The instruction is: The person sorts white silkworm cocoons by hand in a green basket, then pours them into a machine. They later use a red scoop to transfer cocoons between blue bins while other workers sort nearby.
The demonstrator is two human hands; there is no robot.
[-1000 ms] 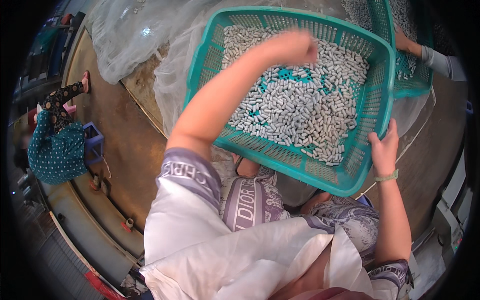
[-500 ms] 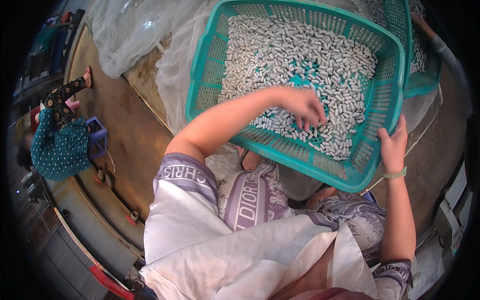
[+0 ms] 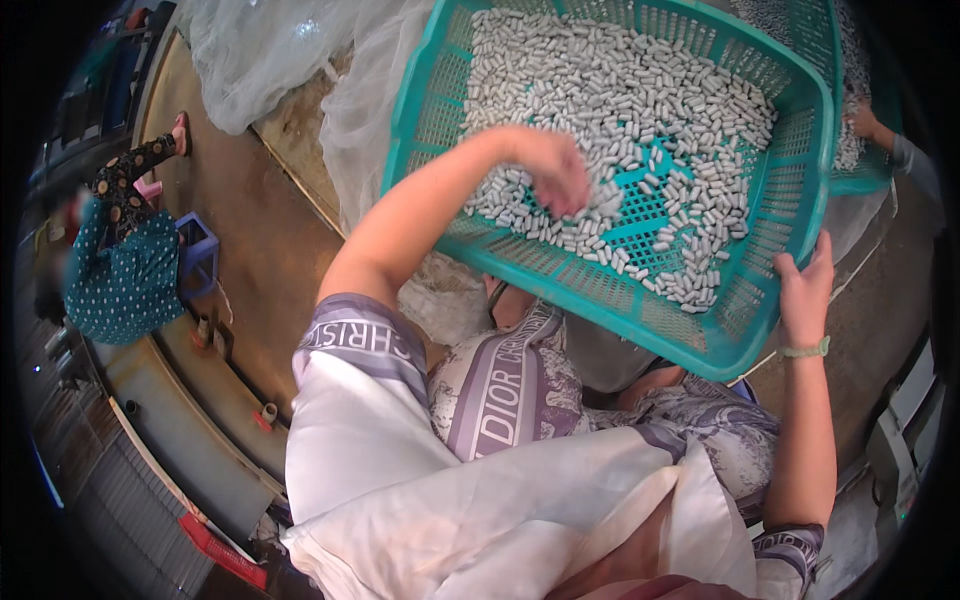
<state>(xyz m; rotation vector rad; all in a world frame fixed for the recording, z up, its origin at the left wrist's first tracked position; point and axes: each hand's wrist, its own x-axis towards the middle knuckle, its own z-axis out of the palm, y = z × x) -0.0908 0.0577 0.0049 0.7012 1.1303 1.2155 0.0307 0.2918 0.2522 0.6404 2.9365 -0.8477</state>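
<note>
A green plastic basket [image 3: 600,315] with slotted sides sits tilted in front of me. Small pale-grey cylindrical pieces [image 3: 610,85] lie spread in it, their exact kind unclear. My left hand [image 3: 555,172] is curled low among the pieces, smeared by motion, so whether its fingers hold any is hidden. To its right, a strip of the basket's green mesh floor shows through the pieces. My right hand [image 3: 806,290] grips the basket's right near corner, thumb on the rim and the other fingers at its outer side.
More green baskets [image 3: 835,60] of similar pieces stand at the far right, with another person's hand [image 3: 868,125] in one. White netting [image 3: 270,60] lies at the far left. A seated person [image 3: 125,270] is beside a blue stool [image 3: 198,255] on the left.
My left hand has swept leftward through the pieces, and a larger patch of mesh floor shows. The basket appears slightly higher and further right. My right hand stays on its rim.
</note>
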